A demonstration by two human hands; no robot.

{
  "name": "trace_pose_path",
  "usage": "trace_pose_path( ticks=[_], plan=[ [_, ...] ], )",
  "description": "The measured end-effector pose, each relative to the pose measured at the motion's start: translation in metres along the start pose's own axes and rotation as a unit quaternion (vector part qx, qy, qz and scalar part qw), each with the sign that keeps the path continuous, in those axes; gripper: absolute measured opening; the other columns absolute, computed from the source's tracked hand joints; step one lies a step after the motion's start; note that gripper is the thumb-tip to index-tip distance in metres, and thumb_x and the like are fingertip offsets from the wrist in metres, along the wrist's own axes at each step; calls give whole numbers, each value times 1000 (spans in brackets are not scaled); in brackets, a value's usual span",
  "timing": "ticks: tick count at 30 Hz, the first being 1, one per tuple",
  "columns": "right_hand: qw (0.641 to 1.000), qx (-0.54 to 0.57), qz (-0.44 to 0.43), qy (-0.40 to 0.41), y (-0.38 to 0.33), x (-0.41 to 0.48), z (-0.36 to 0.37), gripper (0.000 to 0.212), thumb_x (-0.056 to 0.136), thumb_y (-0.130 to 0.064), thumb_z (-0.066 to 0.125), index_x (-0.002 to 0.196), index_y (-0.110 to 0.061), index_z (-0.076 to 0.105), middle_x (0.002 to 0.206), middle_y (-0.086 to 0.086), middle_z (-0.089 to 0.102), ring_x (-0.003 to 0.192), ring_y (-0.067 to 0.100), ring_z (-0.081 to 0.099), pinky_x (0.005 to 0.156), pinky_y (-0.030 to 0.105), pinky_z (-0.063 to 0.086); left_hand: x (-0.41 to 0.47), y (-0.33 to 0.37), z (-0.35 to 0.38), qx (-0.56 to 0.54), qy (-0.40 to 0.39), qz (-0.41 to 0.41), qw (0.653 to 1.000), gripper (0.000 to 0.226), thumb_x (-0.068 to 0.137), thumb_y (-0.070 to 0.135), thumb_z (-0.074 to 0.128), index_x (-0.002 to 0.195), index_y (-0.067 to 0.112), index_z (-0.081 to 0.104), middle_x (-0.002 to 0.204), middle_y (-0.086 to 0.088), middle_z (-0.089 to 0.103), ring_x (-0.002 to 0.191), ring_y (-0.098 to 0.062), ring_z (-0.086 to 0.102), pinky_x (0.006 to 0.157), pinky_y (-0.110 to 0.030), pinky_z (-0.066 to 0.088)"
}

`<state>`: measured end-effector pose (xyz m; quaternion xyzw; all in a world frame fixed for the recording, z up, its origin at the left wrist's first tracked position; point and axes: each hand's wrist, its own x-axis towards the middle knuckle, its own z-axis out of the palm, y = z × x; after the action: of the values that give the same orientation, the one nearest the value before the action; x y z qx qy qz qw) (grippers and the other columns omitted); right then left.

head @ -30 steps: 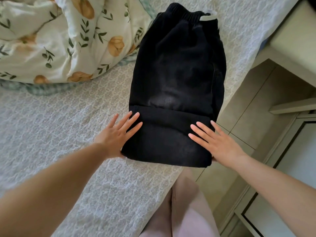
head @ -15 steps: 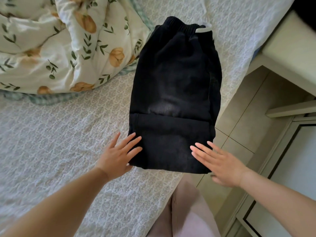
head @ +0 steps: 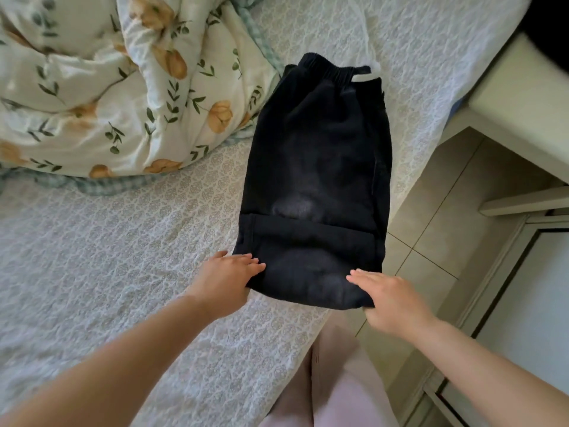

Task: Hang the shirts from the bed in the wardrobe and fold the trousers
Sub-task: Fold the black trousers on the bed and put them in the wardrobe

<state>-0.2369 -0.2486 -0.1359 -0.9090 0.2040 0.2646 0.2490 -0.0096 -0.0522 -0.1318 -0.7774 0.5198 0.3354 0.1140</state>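
Head view: black trousers (head: 314, 180) lie folded on the bed (head: 107, 257), close to its right edge. Their waistband (head: 326, 70) is at the far end and a cuffed fold crosses them toward the near end. A white tag (head: 365, 77) shows at the waistband's right.

The left grip (head: 226, 280) is at the near left corner of the trousers. Its fingers lie close together across the top of the cloth. Its thumb is out of sight, so I cannot tell whether it pinches the corner or only rests there. The right grip (head: 391, 298) is at the near right corner. Its fingers lie straight on top and its thumb is tucked under the edge, pinching the cloth.

A floral quilt (head: 92, 87) is bunched on the bed, left of the trousers, and touches them near the waistband. Tiled floor (head: 446, 211) runs along the bed's right side. Pale furniture (head: 508, 97) stands beyond it.
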Motion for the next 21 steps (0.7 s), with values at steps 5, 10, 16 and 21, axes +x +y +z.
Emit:
trace_pose_path(
  ticks=[5,10,16,21],
  plan=[
    [974,191,27,-120,5,11,-87,35,65,-12,57,85,-39,67,70,-14,64,68,4,60,55,11,44,5,-13,-85,-64,-151,3,986,30,91,27,49,106,51,60,88,22,61,79,-2,54,65,-19,39],
    [891,449,11,-68,40,54,-145,23,61,-9,64,82,-18,69,73,-3,68,73,6,63,66,17,49,40,-40,-153,-187,-175,-16,967,33,82,25,59,65,52,59,71,20,61,76,-2,57,66,-22,41],
    [734,661,149,40,71,110,-118,31,79,-34,63,106,-19,63,112,0,69,98,10,65,79,20,48,104,-58,-146,-631,24,-144,762,42,84,26,68,121,39,55,122,4,58,109,-17,56,95,-36,45],
    [810,543,215,52,70,124,-69,42,74,-30,77,110,-31,54,99,-17,61,98,11,58,84,26,43,123,-36,-71,-593,72,-245,763,73,79,38,74,139,25,35,122,8,54,109,-17,54,91,-35,47]
  ],
)
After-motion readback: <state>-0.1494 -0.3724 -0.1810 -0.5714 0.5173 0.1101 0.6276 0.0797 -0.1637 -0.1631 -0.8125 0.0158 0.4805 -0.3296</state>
